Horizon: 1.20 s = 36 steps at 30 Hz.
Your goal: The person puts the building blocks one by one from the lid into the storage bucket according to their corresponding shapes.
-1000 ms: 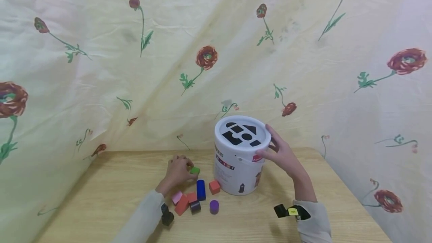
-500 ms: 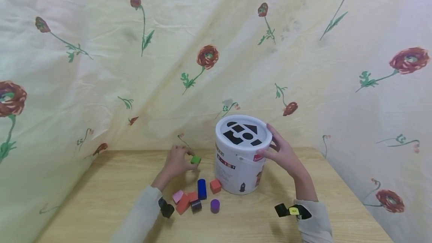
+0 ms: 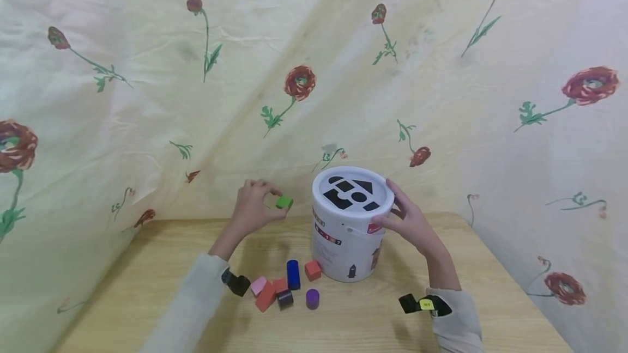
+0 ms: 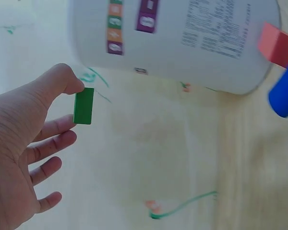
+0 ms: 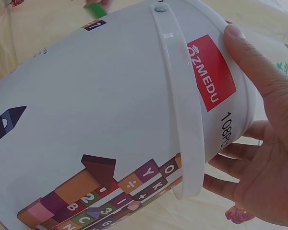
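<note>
Centre frame: left hand [image 3: 250, 208] pinching green block [image 3: 284, 202] aloft beside bucket [image 3: 350, 233]; right hand [image 3: 409, 222], fingers spread, steadying it; seven blocks [image 3: 287, 287] unsorted lower centre.

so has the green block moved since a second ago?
Yes. The left hand has lifted the green block off the table; it now sits up near the white bucket lid's height, above the loose blocks.
</note>
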Each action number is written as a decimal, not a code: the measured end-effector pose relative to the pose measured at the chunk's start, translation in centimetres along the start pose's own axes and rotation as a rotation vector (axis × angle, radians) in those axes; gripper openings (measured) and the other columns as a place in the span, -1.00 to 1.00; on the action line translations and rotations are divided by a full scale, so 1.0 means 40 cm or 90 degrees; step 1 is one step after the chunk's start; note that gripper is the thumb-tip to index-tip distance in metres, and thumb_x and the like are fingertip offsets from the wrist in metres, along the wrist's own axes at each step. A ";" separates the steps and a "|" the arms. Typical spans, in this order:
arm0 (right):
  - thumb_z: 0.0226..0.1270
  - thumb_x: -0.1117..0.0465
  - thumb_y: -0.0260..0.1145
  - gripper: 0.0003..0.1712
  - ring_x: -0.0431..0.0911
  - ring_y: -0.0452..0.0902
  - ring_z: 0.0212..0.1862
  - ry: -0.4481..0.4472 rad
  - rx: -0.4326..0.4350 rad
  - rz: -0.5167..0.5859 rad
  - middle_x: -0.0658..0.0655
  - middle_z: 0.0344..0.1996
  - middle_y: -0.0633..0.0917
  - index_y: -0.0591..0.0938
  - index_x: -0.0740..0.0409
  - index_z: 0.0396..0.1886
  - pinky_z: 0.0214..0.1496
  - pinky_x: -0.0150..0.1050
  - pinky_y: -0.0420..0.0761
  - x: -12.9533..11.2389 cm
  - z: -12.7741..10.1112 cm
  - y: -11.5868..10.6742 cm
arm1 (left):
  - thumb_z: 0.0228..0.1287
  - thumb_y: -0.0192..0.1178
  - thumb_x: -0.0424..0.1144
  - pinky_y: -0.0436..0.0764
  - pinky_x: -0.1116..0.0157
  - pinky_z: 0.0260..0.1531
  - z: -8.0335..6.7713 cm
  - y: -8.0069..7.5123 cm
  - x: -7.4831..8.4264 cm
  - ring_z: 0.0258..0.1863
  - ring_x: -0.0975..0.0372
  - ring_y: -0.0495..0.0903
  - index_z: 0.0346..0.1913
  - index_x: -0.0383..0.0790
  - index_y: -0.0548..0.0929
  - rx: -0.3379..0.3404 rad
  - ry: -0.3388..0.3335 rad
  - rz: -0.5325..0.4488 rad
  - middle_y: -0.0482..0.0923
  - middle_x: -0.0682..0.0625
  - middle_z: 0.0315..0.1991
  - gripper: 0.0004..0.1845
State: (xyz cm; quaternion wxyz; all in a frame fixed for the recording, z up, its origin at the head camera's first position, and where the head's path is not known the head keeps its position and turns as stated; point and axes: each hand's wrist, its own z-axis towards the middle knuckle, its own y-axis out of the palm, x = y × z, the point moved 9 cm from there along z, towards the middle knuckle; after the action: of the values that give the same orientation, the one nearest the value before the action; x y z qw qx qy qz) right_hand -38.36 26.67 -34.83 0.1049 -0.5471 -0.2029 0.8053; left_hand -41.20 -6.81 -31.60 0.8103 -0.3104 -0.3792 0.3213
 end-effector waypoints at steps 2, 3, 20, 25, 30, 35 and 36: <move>0.30 0.09 0.47 0.13 0.28 0.01 0.61 0.000 0.001 0.001 0.12 0.65 0.05 -0.03 -0.13 0.68 0.45 0.39 0.22 0.001 0.001 0.000 | 0.01 0.53 -0.06 0.41 -0.10 0.08 0.013 -0.014 0.017 0.06 -0.05 0.41 -0.11 -0.14 0.77 0.002 0.004 -0.003 0.67 -0.10 -0.01 -0.62; 0.30 0.09 0.47 0.13 0.28 0.01 0.61 0.000 0.001 0.001 0.13 0.65 0.05 -0.03 -0.13 0.68 0.45 0.39 0.23 0.001 0.001 0.000 | 0.01 0.53 -0.06 0.40 -0.09 0.09 0.020 -0.020 0.024 0.07 -0.04 0.41 -0.10 -0.14 0.77 0.004 0.006 -0.004 0.67 -0.09 0.00 -0.62; 0.31 0.06 0.46 0.13 0.29 0.01 0.61 0.007 0.002 -0.001 0.14 0.65 0.05 -0.05 -0.09 0.68 0.44 0.40 0.23 0.004 0.001 0.002 | 0.08 0.49 -0.04 0.40 -0.04 0.17 0.120 -0.036 0.176 0.14 0.02 0.39 0.00 -0.10 0.75 0.009 0.041 -0.065 0.64 -0.06 0.08 -0.58; 0.31 0.07 0.46 0.13 0.32 0.01 0.60 0.001 0.002 0.001 0.16 0.65 0.04 -0.05 -0.04 0.68 0.43 0.41 0.23 0.002 0.003 0.001 | 0.10 0.48 -0.03 0.40 -0.05 0.21 0.144 -0.006 0.200 0.19 0.02 0.38 0.05 -0.06 0.74 0.002 0.028 -0.074 0.61 -0.04 0.12 -0.56; 0.31 0.09 0.46 0.13 0.31 0.00 0.61 -0.001 0.002 0.004 0.17 0.66 0.02 -0.05 -0.03 0.68 0.44 0.40 0.21 0.002 0.005 0.000 | 0.13 0.46 0.00 0.42 -0.04 0.20 0.159 0.024 0.222 0.17 0.02 0.38 0.08 -0.04 0.74 -0.010 0.026 -0.061 0.61 -0.03 0.14 -0.55; 0.32 0.10 0.45 0.12 0.30 -0.01 0.61 -0.002 0.003 0.004 0.17 0.66 0.03 -0.05 -0.04 0.68 0.45 0.39 0.21 0.002 0.004 0.000 | 0.13 0.48 -0.01 0.43 -0.04 0.18 0.169 0.047 0.234 0.17 0.01 0.38 0.09 -0.03 0.74 -0.021 0.016 -0.055 0.61 -0.05 0.14 -0.55; 0.32 0.10 0.45 0.12 0.29 -0.01 0.61 -0.002 0.003 0.004 0.17 0.66 0.03 -0.05 -0.04 0.68 0.46 0.39 0.20 0.003 0.004 -0.001 | 0.13 0.48 -0.02 0.43 -0.04 0.19 0.170 0.052 0.236 0.17 0.01 0.38 0.09 -0.03 0.74 -0.024 0.012 -0.055 0.60 -0.05 0.15 -0.55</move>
State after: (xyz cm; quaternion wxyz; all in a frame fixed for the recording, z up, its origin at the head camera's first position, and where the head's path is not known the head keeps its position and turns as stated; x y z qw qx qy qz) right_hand -38.56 26.70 -34.85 0.1034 -0.5464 -0.1993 0.8069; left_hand -42.57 3.33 -25.69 0.8211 -0.3121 -0.3902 0.2761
